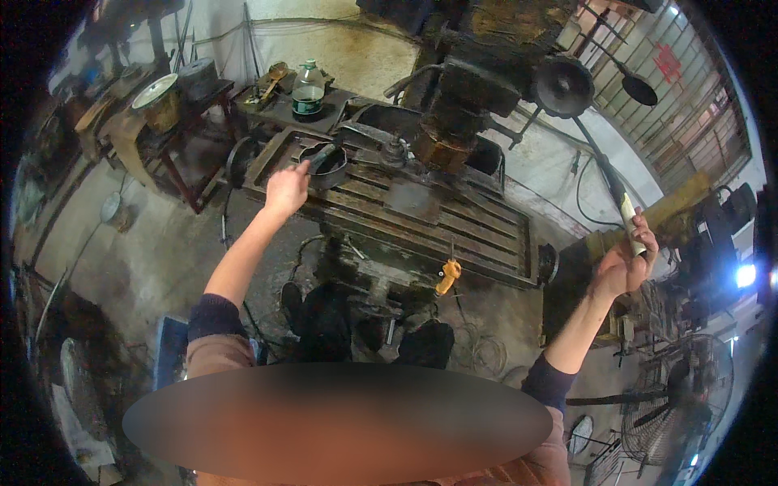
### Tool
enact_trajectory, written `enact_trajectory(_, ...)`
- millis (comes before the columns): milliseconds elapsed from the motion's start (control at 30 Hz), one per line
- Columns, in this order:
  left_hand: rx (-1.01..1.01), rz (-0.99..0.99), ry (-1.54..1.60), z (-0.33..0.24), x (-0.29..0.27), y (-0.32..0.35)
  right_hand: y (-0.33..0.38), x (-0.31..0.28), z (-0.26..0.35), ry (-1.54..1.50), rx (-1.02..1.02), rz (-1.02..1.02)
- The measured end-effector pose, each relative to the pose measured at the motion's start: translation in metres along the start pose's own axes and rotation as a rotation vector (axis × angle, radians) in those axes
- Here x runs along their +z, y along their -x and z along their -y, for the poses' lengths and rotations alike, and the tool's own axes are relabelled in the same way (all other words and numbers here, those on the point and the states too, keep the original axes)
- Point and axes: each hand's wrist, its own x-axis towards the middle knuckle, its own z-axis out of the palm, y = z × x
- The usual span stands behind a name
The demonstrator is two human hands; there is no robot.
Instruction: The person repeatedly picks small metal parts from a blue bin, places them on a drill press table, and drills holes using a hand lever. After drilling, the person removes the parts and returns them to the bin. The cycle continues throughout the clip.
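At the far left of the slotted machine table, my left hand (287, 191) is closed round the end of a dark brush-like tool (322, 155). The tool's other end rests in a round black pan (331, 174) on the table. Out to the right, my right hand (624, 266) grips the pale sleeve of a long lever (630, 217), which runs up to the round hub (562, 86) of a drill press. The machine's dark head and spindle (447, 138) stand over the table (494, 235). A small clamped block (413, 201) sits beneath, its details hard to make out.
An orange power-tool-like object (447, 277) hangs at the table's front edge. A clear bottle (308, 89) with green liquid stands on a bench behind. At left, a metal pot (156, 101) sits on a stand. A floor fan (673, 397) is at lower right; cables lie on the floor.
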Motion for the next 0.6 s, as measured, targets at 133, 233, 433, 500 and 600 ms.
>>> enact_trajectory(133, -0.057, -0.147, 0.39, 0.006, -0.008, 0.01, -0.003, -0.002, 0.0, -0.026, 0.002, 0.011)
enact_trajectory(233, -0.351, 0.083, 0.871, -0.017, -0.035, 0.021, -0.003, 0.003, 0.004, -0.029, 0.004, -0.039)
enact_trajectory(433, -0.379, 0.318, 1.065, -0.091, -0.036, 0.015, 0.006, -0.001, 0.0, -0.041, -0.02, -0.052)
enact_trajectory(500, -0.272, 0.242, 1.009, -0.108, -0.005, 0.003, 0.004, -0.006, 0.0, -0.016, -0.009, -0.008)
enact_trajectory(600, -0.281, 0.157, 0.957, -0.132, 0.034, -0.022, 0.004, -0.003, 0.001, -0.005, -0.012, 0.003)
